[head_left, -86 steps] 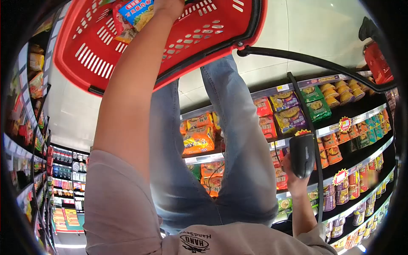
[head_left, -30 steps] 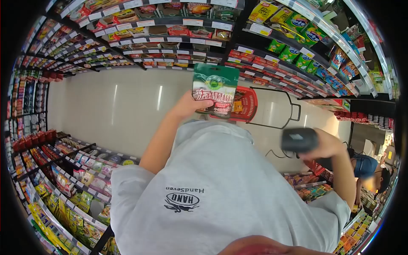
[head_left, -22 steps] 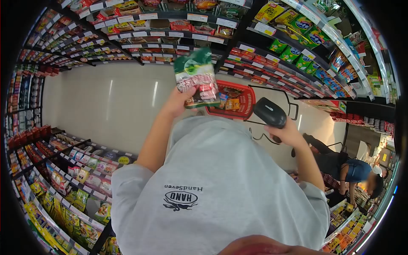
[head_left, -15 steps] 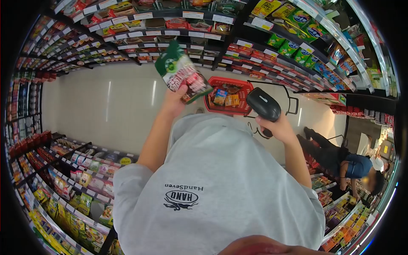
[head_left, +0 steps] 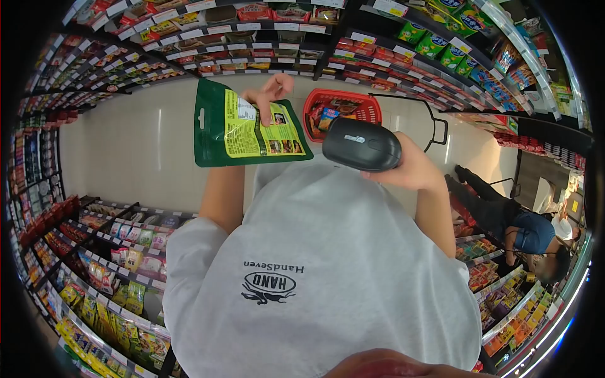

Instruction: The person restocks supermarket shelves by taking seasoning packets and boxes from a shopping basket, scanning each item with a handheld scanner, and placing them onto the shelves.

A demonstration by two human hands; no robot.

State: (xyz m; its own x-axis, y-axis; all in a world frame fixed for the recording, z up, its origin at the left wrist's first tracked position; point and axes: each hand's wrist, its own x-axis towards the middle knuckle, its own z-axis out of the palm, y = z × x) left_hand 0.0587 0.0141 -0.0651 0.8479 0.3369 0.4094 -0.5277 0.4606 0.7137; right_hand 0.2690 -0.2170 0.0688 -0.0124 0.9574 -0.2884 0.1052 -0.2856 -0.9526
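Observation:
My left hand point(head_left: 270, 101) grips a green packet point(head_left: 211, 126) by its edge, fingers over its yellow-green printed back. The packet lies roughly sideways, above the floor and left of the basket. In my right hand point(head_left: 413, 165) is a black handheld scanner point(head_left: 361, 143), its rounded head pointing left towards the packet; a gap separates the two. Beyond the scanner, a red basket point(head_left: 373, 108) stands on the floor with several coloured packets in it. The scanner hides part of the basket's near side.
A black handle frame point(head_left: 435, 131) extends right from the basket. Shelves of packaged goods point(head_left: 290, 26) run across the top, with more shelves point(head_left: 104, 283) at lower left. At the right, a person in a blue top point(head_left: 532, 232) is beside other shelves.
The packet has turned from its front to its printed back and moved left. My right hand has brought the scanner left, nearer the packet, and its head now points left.

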